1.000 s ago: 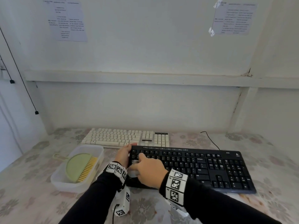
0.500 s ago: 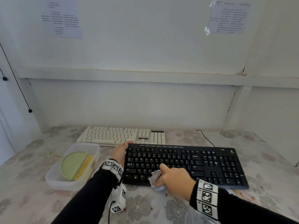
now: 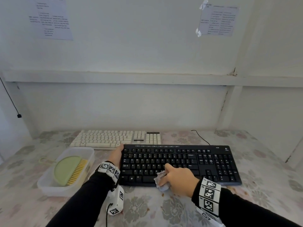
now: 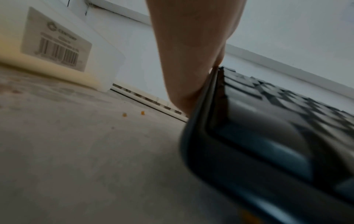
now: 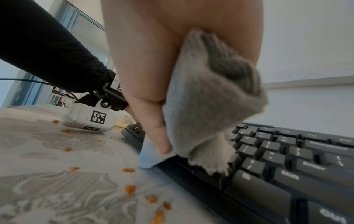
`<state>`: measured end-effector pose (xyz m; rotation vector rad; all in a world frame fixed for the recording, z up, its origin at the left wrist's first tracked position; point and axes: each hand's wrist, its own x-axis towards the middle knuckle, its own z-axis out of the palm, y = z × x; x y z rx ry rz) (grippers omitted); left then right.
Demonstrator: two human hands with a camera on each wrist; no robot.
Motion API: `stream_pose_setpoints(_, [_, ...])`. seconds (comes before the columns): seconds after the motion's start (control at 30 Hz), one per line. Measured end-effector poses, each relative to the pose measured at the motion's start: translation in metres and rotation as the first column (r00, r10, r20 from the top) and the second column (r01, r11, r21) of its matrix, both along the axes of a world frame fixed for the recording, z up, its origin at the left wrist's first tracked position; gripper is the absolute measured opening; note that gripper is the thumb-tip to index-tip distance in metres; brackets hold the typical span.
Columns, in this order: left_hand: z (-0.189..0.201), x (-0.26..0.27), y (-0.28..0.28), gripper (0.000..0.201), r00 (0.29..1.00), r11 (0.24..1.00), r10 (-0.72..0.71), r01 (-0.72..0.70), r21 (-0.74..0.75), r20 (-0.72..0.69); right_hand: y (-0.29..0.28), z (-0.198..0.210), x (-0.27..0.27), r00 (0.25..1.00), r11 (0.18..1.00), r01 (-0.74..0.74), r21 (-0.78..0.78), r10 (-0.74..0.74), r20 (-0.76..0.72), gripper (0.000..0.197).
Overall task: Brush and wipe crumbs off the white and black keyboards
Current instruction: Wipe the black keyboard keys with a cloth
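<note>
Cloth, bunched in right hand fingers, has swept from black keyboard's left keys to mid front edge, pushing crumbs onto table; left hand still braces its left end w/ straight fingers; white keyboard sits behind.

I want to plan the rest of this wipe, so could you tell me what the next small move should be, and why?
Probably drag the cloth in the right hand rightward along the black keyboard: it sits at the near edge, mid-keyboard, the right half lies ahead, and the left hand steadies the left end.
</note>
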<state>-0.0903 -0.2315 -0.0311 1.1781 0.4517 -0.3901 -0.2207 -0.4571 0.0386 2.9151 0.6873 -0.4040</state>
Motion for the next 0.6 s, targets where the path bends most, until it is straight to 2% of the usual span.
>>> stream_pose_setpoints(0.1, [-0.016,0.012,0.007,0.068,1.0,1.0,-0.003,0.003,0.022,-0.007,-0.005,-0.004,-0.001,0.999,0.999,0.034,0.012,-0.034,-0.005,0.032])
stream_pose_setpoints(0.2, [-0.032,0.027,0.013,0.076,0.998,0.99,0.057,-0.059,0.127,0.019,-0.02,-0.008,0.0,0.997,0.997,0.075,0.029,-0.075,-0.01,0.034])
stream_pose_setpoints(0.33, [-0.065,0.057,0.02,0.109,0.989,0.971,0.12,-0.134,0.199,0.084,-0.046,-0.005,-0.001,0.988,0.988,0.153,0.034,-0.153,-0.015,0.03])
stream_pose_setpoints(0.37, [-0.062,0.054,0.018,0.11,0.988,0.967,0.128,-0.145,0.209,0.089,-0.052,-0.003,-0.001,0.983,0.983,0.182,0.026,-0.181,-0.02,0.03])
stream_pose_setpoints(0.47, [-0.046,0.043,0.011,0.093,0.98,0.961,0.151,-0.176,0.215,0.129,-0.065,0.003,0.001,0.957,0.957,0.29,-0.016,-0.29,-0.015,0.028])
stream_pose_setpoints(0.53, [-0.038,0.038,0.008,0.096,0.976,0.955,0.175,-0.2,0.221,0.13,-0.066,0.01,0.002,0.933,0.933,0.36,-0.013,-0.359,0.03,0.023])
stream_pose_setpoints(0.6, [-0.047,0.045,0.011,0.101,0.976,0.958,0.174,-0.198,0.207,0.128,-0.059,0.018,0.002,0.92,0.921,0.383,0.068,-0.387,0.068,0.027])
